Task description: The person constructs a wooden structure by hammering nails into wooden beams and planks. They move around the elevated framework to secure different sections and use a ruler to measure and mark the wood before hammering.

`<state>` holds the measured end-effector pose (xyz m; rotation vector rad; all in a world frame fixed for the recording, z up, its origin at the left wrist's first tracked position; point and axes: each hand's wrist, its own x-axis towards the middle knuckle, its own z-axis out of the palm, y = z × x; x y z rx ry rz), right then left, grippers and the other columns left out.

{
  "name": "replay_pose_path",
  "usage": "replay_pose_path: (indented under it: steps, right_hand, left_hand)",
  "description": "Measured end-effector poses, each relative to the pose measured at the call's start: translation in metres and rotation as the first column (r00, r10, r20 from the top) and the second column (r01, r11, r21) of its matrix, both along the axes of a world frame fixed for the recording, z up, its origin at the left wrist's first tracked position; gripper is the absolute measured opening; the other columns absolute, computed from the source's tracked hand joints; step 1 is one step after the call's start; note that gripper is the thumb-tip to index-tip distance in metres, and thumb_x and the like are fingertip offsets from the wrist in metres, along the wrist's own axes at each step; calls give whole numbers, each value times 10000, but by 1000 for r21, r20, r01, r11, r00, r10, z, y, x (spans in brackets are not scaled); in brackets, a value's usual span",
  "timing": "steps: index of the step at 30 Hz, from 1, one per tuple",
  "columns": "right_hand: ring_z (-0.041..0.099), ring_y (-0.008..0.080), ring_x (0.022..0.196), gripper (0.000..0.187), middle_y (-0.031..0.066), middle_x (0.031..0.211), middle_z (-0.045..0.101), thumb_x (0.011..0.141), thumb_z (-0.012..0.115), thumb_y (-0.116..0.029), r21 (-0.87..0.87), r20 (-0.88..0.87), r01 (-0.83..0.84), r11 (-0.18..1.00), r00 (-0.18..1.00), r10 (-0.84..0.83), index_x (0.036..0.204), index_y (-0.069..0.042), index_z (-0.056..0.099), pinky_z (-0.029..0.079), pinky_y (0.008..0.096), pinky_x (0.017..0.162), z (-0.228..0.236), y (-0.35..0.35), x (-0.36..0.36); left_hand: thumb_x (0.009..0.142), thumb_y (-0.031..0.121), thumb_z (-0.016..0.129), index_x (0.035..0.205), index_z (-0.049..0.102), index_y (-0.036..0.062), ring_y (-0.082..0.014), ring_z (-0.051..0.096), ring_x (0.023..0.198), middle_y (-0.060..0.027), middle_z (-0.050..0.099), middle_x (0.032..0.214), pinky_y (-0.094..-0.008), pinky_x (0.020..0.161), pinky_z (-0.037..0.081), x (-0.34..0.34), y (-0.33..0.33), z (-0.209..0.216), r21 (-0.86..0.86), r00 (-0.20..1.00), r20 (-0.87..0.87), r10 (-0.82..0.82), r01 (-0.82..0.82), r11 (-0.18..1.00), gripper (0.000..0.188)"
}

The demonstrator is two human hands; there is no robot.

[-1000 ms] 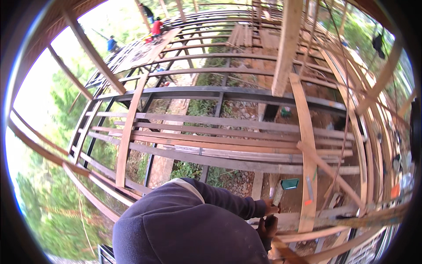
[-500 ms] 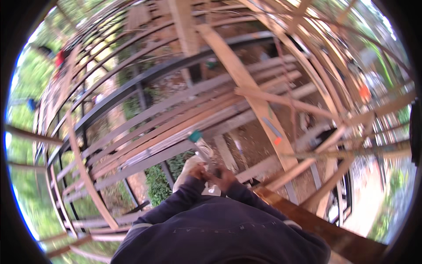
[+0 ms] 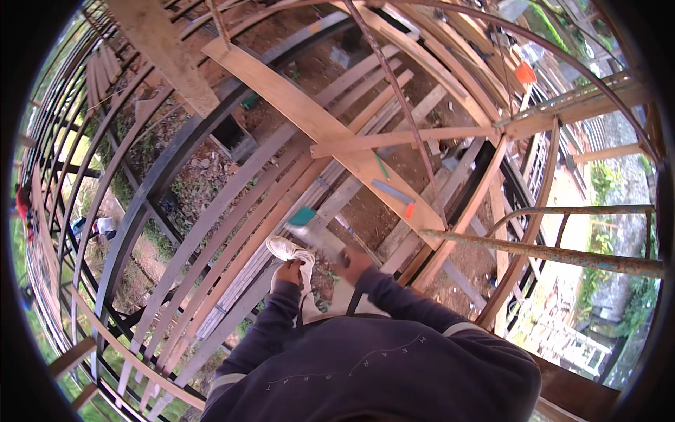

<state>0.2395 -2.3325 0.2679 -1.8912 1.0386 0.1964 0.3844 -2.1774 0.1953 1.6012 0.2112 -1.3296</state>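
My left hand (image 3: 289, 271) is closed in a pinch just behind a cream shoe (image 3: 281, 246); whatever lies between the fingertips is too small to name. To its right, my right hand (image 3: 356, 267) is closed around the near end of a long grey tool with a teal end (image 3: 302, 216). Motion blurs the tool, so its exact kind is unclear. It slants forward and left from the hand, its teal end just beyond the shoe. Light trousers show between my forearms.
A wide plank (image 3: 309, 109) crosses diagonally ahead, bearing a grey tool with an orange end (image 3: 394, 191) and a green stick (image 3: 382, 167). Long boards (image 3: 232, 183) and a black beam (image 3: 151, 183) run along the left. A rusty pipe (image 3: 562, 255) juts in at right. Ground shows far below.
My hands were close together at the tool; now they are apart, the left by the shoe and the right with the tool. The whole view has turned.
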Motion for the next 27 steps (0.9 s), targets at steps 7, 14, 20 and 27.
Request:
replay_pose_path:
  steps: [7,14,20,27]
  right_hand:
    - [604,380,766,400,224,786,609,699,620,-296,-125,-155,159,979,972,-178,958,0,541,478,410,684,-65,-113,18]
    - [590,385,832,419,250,851,596,690,622,-294,148,-17,-97,984,995,101,965,9,533,465,422,731,-94,-152,106]
    - [586,378,785,349,190,847,593,732,644,-239,37,309,-597,802,770,559,979,-38,500,471,414,673,-8,-144,198]
    - [603,324,720,421,144,813,597,728,707,-299,-424,563,-829,365,75,823,990,-51,490,480,382,623,133,-130,295]
  left_hand:
    - [899,200,436,928,551,91,-81,259,326,38,312,494,-265,304,214,92,-48,-78,69,942,-335,-15,41,997,160]
    - [872,130,399,986,533,80,-99,259,343,29,304,488,-276,326,235,109,-131,-71,45,940,-286,186,-180,983,183]
    - [861,166,467,829,581,107,-119,321,387,19,353,517,-283,380,271,131,-136,48,-199,774,-411,483,-592,781,132]
    - [893,258,495,845,616,43,-136,554,699,-42,596,740,-306,630,451,157,-94,223,-114,415,887,204,-231,966,251]
